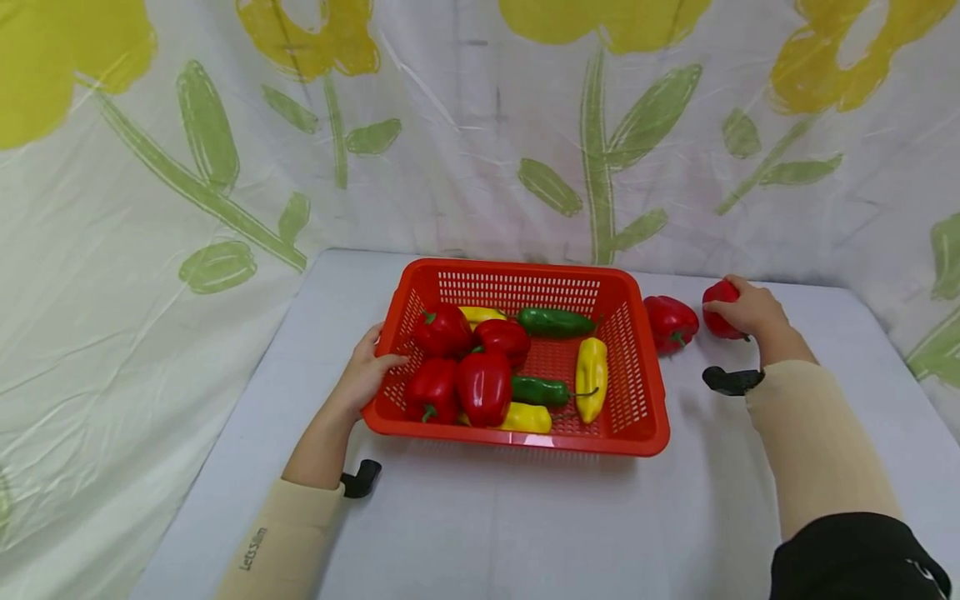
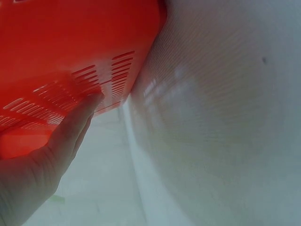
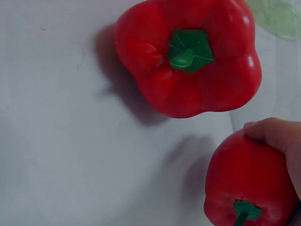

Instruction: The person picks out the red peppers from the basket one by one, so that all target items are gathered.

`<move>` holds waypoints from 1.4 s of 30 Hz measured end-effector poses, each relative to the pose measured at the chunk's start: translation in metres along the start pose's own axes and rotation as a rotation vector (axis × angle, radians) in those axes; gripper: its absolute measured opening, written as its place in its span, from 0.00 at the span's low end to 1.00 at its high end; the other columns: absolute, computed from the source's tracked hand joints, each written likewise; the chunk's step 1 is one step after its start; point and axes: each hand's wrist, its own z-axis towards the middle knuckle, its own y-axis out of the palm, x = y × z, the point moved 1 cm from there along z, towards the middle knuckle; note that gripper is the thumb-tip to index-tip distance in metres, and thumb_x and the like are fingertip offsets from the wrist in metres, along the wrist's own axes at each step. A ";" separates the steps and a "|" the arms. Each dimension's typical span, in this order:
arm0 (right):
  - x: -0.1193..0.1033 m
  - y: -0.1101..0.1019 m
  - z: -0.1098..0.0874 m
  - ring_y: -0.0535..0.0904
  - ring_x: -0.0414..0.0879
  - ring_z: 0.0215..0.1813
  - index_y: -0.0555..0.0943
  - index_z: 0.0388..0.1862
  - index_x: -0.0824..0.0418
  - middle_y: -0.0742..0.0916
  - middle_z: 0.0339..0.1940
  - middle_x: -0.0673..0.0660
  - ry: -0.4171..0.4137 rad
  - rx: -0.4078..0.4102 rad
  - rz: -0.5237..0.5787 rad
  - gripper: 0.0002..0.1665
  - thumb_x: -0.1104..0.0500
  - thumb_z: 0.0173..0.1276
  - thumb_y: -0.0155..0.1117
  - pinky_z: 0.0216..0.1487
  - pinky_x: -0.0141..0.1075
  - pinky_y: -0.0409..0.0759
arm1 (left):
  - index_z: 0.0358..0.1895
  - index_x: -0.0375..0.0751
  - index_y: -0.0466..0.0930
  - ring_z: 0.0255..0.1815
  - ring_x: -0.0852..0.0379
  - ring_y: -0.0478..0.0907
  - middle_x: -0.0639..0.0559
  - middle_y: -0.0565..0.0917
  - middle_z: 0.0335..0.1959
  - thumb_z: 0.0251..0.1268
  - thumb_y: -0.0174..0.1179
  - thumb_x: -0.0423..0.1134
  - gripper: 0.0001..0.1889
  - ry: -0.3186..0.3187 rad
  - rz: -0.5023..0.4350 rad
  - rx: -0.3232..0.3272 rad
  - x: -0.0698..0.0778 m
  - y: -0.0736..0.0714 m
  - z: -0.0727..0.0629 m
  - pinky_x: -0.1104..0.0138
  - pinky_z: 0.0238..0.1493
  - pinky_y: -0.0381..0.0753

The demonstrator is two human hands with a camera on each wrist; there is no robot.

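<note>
A red plastic basket (image 1: 517,442) stands in the middle of the table, and my left hand (image 1: 362,375) grips its left rim, thumb over the edge. In the left wrist view, the fingers (image 2: 77,122) lie along the slotted outer wall. Inside the basket are several red bell peppers (image 1: 483,387), green peppers (image 1: 555,322) and yellow peppers (image 1: 592,379). To the right, my right hand (image 1: 753,312) holds a red bell pepper (image 3: 249,174), its green stem facing down in the right wrist view. Another red bell pepper (image 1: 670,323) lies between that hand and the basket.
The table (image 1: 480,525) has a white cover. Behind it hangs a pale curtain (image 1: 465,167) with yellow flowers and green leaves, close to the table's back edge. Black straps (image 1: 731,381) stick out at both wrists.
</note>
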 end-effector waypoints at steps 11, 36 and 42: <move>0.000 0.009 0.000 0.54 0.77 0.56 0.43 0.73 0.64 0.58 0.56 0.82 0.034 -0.003 -0.072 0.50 0.44 0.63 0.54 0.41 0.58 0.77 | 0.71 0.40 0.49 0.55 0.48 0.73 0.35 0.67 0.63 0.65 0.44 0.29 0.30 0.001 0.004 -0.003 0.000 0.000 0.000 0.67 0.45 0.81; -0.010 0.005 -0.006 0.60 0.72 0.54 0.40 0.71 0.72 0.63 0.57 0.79 0.010 -0.056 -0.104 0.54 0.42 0.62 0.52 0.45 0.57 0.76 | 0.71 0.41 0.48 0.56 0.46 0.72 0.35 0.66 0.64 0.65 0.44 0.28 0.31 0.008 -0.011 -0.008 -0.002 0.000 0.001 0.69 0.44 0.80; -0.010 0.004 -0.007 0.57 0.73 0.57 0.41 0.71 0.72 0.62 0.58 0.79 0.007 -0.047 -0.099 0.55 0.40 0.61 0.53 0.49 0.61 0.73 | 0.71 0.41 0.48 0.58 0.43 0.71 0.37 0.66 0.64 0.65 0.44 0.29 0.30 0.000 -0.004 0.000 -0.002 0.000 0.002 0.68 0.45 0.80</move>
